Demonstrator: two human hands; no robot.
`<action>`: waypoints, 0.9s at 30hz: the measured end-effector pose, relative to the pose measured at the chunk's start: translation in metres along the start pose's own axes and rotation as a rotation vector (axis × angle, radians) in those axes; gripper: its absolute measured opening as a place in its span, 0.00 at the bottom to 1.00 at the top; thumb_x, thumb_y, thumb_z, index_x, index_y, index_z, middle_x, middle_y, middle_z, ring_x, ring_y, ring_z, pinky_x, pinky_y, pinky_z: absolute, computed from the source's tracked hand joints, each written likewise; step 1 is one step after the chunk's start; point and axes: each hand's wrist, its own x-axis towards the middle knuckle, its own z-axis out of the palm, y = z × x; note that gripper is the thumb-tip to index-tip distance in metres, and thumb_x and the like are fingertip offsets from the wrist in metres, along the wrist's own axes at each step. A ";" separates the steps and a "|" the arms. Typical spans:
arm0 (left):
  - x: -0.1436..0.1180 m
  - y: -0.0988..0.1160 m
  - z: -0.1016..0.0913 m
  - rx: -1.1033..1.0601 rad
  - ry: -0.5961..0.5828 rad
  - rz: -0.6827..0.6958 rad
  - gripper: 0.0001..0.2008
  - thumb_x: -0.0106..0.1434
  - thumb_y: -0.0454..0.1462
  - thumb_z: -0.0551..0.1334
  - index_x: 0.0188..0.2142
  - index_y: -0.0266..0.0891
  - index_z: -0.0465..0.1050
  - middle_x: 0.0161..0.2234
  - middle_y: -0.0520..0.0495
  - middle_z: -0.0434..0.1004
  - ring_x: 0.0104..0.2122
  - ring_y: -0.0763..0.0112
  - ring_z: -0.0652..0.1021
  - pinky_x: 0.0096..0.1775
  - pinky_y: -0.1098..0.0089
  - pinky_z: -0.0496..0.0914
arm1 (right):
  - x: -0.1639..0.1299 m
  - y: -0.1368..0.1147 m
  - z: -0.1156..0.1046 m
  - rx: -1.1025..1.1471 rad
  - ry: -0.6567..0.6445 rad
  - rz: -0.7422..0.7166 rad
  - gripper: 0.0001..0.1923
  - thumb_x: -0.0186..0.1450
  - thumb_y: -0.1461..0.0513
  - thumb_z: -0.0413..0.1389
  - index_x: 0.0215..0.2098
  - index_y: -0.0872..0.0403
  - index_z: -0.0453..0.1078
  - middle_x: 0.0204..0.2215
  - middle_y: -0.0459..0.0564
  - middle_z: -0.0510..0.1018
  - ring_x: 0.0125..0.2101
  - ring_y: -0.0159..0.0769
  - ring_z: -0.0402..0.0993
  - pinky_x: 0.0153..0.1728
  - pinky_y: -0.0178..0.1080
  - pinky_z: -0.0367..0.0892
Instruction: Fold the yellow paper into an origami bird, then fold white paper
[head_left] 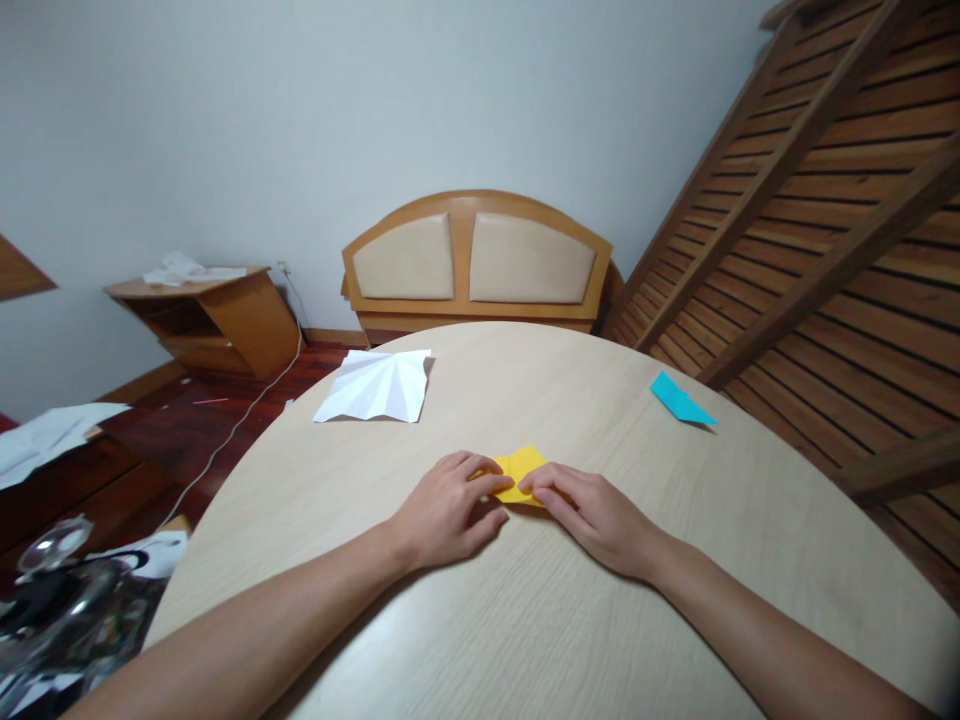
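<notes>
Your yellow folded paper lies flat on the round table, about midway across it and nearer the edge by you than the far edge. It sits between your two hands and just beyond their fingertips, partly covered by them. Your left hand rests palm down on the wood with its fingers curled, index finger and thumb pressing on the paper's left side. Your right hand comes in from the other side, fingers held together and laid flat, their tips pressing the paper's right part; the two hands nearly meet over it. You are pressing the paper down rather than lifting it. The visible part shows a corner pointing toward the far edge of the table, and its long axis seems to run left to right, though your fingers hide too much to be sure. A white creased sheet lies near the far left edge, well apart from your hands, and a blue folded paper lies near the far right edge.
</notes>
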 end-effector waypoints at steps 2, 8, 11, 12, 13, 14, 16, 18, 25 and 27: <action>0.002 -0.004 0.001 -0.004 0.024 0.013 0.11 0.69 0.38 0.59 0.46 0.39 0.77 0.43 0.42 0.80 0.42 0.60 0.78 0.46 0.59 0.72 | -0.001 0.000 0.000 0.076 0.037 0.058 0.15 0.76 0.56 0.45 0.44 0.51 0.72 0.42 0.51 0.80 0.43 0.38 0.77 0.46 0.41 0.69; 0.003 -0.010 0.001 -0.104 0.173 -0.072 0.12 0.72 0.38 0.56 0.39 0.38 0.77 0.32 0.46 0.80 0.31 0.67 0.78 0.35 0.69 0.71 | -0.002 0.007 -0.002 0.175 0.139 0.096 0.17 0.75 0.51 0.46 0.45 0.52 0.71 0.37 0.49 0.79 0.38 0.39 0.76 0.40 0.40 0.70; 0.001 -0.006 -0.003 -0.177 0.247 -0.130 0.10 0.72 0.40 0.57 0.42 0.39 0.76 0.35 0.46 0.82 0.31 0.68 0.79 0.35 0.70 0.70 | 0.000 0.004 0.000 0.156 0.242 0.134 0.14 0.72 0.52 0.53 0.43 0.52 0.72 0.36 0.49 0.80 0.37 0.39 0.77 0.38 0.39 0.71; 0.002 -0.005 -0.005 -0.199 0.267 -0.148 0.10 0.71 0.40 0.58 0.43 0.39 0.75 0.36 0.46 0.82 0.31 0.69 0.79 0.34 0.70 0.70 | 0.001 0.002 0.001 0.169 0.285 0.159 0.13 0.71 0.52 0.54 0.42 0.52 0.73 0.37 0.49 0.81 0.37 0.40 0.78 0.38 0.39 0.72; 0.003 -0.004 -0.006 -0.221 0.282 -0.171 0.10 0.71 0.41 0.58 0.45 0.39 0.75 0.35 0.46 0.82 0.30 0.69 0.78 0.33 0.71 0.69 | 0.002 -0.002 0.001 0.197 0.324 0.186 0.14 0.70 0.51 0.55 0.42 0.52 0.74 0.37 0.50 0.81 0.37 0.40 0.78 0.37 0.39 0.73; 0.004 -0.003 -0.008 -0.242 0.294 -0.202 0.12 0.70 0.42 0.59 0.48 0.39 0.74 0.33 0.48 0.81 0.27 0.70 0.77 0.31 0.72 0.67 | 0.004 -0.005 0.001 0.240 0.357 0.216 0.14 0.70 0.51 0.55 0.43 0.52 0.74 0.38 0.51 0.82 0.37 0.41 0.79 0.36 0.39 0.74; 0.010 -0.005 -0.011 -0.292 0.295 -0.275 0.15 0.69 0.43 0.60 0.52 0.39 0.71 0.25 0.53 0.75 0.22 0.72 0.72 0.26 0.73 0.63 | 0.008 -0.009 -0.001 0.321 0.406 0.272 0.17 0.69 0.50 0.56 0.46 0.52 0.74 0.42 0.52 0.82 0.38 0.42 0.80 0.36 0.40 0.76; 0.018 -0.013 -0.014 -0.352 0.270 -0.354 0.18 0.69 0.45 0.60 0.54 0.39 0.68 0.23 0.55 0.72 0.21 0.72 0.71 0.24 0.74 0.61 | 0.014 -0.007 -0.003 0.335 0.423 0.311 0.18 0.68 0.50 0.57 0.49 0.53 0.74 0.45 0.54 0.82 0.40 0.44 0.81 0.38 0.42 0.77; 0.029 -0.035 -0.009 -0.040 0.300 -0.301 0.13 0.70 0.38 0.56 0.52 0.36 0.70 0.51 0.37 0.76 0.52 0.57 0.76 0.53 0.54 0.70 | 0.020 0.034 0.004 0.063 0.458 0.425 0.20 0.68 0.54 0.55 0.55 0.55 0.71 0.51 0.60 0.80 0.49 0.49 0.79 0.47 0.51 0.75; 0.024 -0.024 -0.002 -0.052 0.233 -0.177 0.17 0.72 0.38 0.53 0.58 0.38 0.67 0.60 0.37 0.70 0.59 0.59 0.71 0.60 0.53 0.66 | 0.016 0.038 0.007 -0.016 0.411 0.416 0.22 0.69 0.54 0.54 0.58 0.54 0.69 0.52 0.59 0.80 0.49 0.49 0.79 0.46 0.49 0.75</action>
